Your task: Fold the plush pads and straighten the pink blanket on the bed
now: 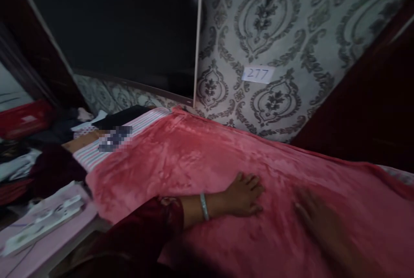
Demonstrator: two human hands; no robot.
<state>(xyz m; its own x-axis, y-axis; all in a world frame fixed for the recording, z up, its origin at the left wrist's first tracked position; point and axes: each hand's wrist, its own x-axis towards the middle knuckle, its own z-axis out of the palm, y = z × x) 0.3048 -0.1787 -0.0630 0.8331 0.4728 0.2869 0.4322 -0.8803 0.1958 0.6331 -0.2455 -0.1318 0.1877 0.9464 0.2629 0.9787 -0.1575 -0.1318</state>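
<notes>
A pink plush blanket (207,153) is spread over a broad flat surface, with soft creases and darker brushed streaks. My left hand (244,196) lies flat on it near the middle, palm down and fingers spread; a pale bracelet (204,206) circles that wrist below a dark red sleeve (145,230). To its right, my right hand (318,217) is blurred by motion, low over or touching the blanket. Its fingers look stretched out, and nothing shows in them. Between the two hands runs a streak of ruffled pile.
Along the blanket's left end shows a striped cloth (155,116) with a pixelated dark patch. A white power strip (45,224) rests on a pinkish surface at lower left, near heaped clothes (19,165). A large dark screen (129,23) and patterned wall (223,23) stand behind.
</notes>
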